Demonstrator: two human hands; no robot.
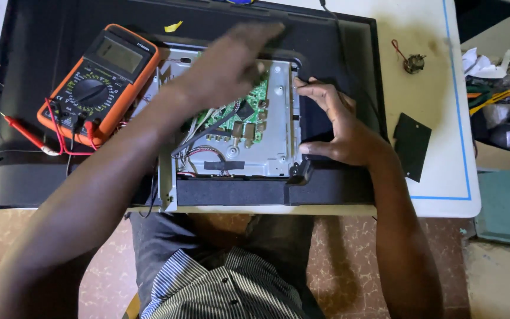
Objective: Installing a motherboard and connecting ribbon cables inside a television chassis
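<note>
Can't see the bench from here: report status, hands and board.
Left hand blurred, open above circuit board. Right hand pressing metal chassis edge. Multimeter off left, clear.

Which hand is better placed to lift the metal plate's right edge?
Right. The right hand already rests on the metal plate at its right edge; the left hand is blurred above the circuit board.

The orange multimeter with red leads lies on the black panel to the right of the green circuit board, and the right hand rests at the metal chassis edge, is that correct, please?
Not quite: the head view shows the orange multimeter with red leads on the black panel to the left of the green circuit board, not the right. The right hand does rest at the metal chassis edge.
</note>
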